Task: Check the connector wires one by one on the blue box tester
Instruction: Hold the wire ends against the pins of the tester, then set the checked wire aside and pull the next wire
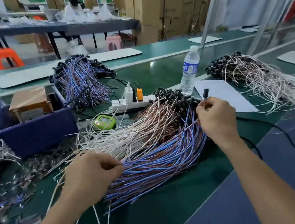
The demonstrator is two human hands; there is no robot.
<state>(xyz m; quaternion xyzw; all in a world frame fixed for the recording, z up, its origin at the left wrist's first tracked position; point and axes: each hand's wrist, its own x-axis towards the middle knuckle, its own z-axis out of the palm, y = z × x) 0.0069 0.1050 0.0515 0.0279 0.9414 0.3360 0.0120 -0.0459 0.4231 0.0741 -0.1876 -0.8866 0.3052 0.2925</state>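
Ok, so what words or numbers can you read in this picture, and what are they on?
Nothing here can be read clearly.
Water bottle, blue label: white characters, too blurred to read.
Green timer, display: too blurred to read.
Brown box, white sticker: too small and blurred.
Cardboard cartons at the back: any print is too blurred.

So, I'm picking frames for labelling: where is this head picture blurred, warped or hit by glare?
Head view: the left edge beside the blue box is smeared; the wire bundle and the right hand pinching a connector wire are fairly sharp; the green belt shows glare beside the water bottle; the wide lens bows table edges.
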